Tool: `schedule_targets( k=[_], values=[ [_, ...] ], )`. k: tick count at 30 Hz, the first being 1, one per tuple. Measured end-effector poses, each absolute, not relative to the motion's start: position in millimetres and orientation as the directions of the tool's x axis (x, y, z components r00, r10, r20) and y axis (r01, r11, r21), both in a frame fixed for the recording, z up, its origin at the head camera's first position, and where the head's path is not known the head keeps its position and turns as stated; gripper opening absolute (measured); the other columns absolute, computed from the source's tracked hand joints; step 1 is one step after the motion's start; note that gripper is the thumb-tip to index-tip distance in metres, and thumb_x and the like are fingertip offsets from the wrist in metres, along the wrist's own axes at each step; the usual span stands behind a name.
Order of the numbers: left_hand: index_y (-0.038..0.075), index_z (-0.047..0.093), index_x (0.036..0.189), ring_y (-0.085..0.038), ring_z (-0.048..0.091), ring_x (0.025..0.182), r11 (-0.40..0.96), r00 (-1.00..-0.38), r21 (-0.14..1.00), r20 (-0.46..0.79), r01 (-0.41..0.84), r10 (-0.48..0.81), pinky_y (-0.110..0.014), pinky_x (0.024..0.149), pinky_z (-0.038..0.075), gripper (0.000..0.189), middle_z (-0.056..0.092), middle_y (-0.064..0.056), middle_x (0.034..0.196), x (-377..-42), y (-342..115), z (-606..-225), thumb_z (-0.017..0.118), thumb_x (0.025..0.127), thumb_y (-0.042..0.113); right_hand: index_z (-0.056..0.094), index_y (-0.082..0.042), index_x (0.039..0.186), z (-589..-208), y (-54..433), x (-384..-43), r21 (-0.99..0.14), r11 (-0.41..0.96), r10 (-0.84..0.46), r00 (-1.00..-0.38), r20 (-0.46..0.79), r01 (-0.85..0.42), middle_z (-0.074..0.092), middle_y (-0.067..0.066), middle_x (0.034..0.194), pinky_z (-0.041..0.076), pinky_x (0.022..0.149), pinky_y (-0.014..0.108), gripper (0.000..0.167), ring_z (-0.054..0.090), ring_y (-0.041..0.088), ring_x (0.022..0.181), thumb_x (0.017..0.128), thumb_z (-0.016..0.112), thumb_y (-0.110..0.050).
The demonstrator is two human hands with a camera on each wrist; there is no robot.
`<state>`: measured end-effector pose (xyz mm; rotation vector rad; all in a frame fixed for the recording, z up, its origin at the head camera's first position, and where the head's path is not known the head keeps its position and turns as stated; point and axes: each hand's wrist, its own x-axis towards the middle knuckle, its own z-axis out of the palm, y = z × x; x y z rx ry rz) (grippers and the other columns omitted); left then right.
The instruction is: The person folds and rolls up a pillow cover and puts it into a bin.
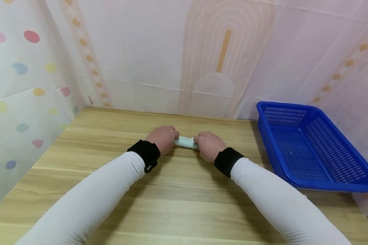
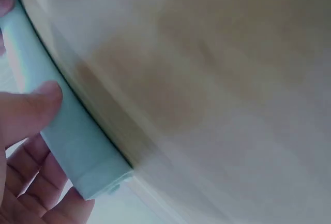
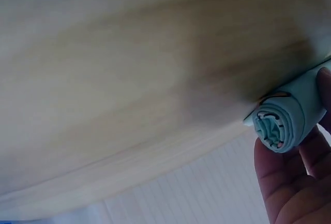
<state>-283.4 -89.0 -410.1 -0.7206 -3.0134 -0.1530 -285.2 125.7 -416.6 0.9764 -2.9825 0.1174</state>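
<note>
A pale mint-green rolled-up cloth (image 1: 186, 142) lies crosswise on the table, between my two hands. My left hand (image 1: 163, 138) grips its left end; in the left wrist view the thumb (image 2: 36, 107) presses on the roll and the fingers curl beneath. My right hand (image 1: 210, 145) holds the other end, thumb on one side and fingers underneath. The right wrist view shows the roll's end (image 3: 276, 128) as a tight spiral with dark and orange printed bits. Whatever lies inside the roll is hidden.
A blue plastic basket (image 1: 283, 160) with slotted walls stands on the right of the wooden table (image 1: 171, 204). Behind the table hangs a patterned curtain (image 1: 141, 51), and a dotted one (image 1: 24, 109) borders the left side.
</note>
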Motion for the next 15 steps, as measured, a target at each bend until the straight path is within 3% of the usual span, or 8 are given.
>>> schedule_targets(
  k=[9, 15],
  values=[
    [0.011, 0.079, 0.108, -0.022, 0.069, 0.092, 0.890, -0.914, 0.217, 0.035, 0.401, 0.404, -0.039, 0.088, 0.058, 0.016, 0.078, -0.006, 0.107, -290.4, -97.2, -414.8, 0.076, 0.093, 0.005, 0.073, -0.011, 0.109, -414.1, 130.0, -292.6, -0.177, 0.798, -0.590, -0.807, -0.031, -0.576, 0.074, 0.004, 0.114, 0.055, 0.097, 0.037, 0.011, 0.066, 0.020, 0.101, 0.099, 0.069, -0.006],
    [0.011, 0.077, 0.113, -0.023, 0.069, 0.097, 0.897, -0.925, 0.243, 0.014, 0.371, 0.379, -0.040, 0.092, 0.058, 0.017, 0.078, -0.007, 0.111, -291.9, -98.2, -413.4, 0.074, 0.096, 0.008, 0.073, -0.011, 0.113, -414.2, 133.6, -298.9, -0.253, 0.798, -0.576, -0.816, -0.053, -0.547, 0.075, 0.004, 0.114, 0.055, 0.094, 0.037, 0.014, 0.065, 0.019, 0.097, 0.103, 0.065, -0.009]
  ],
)
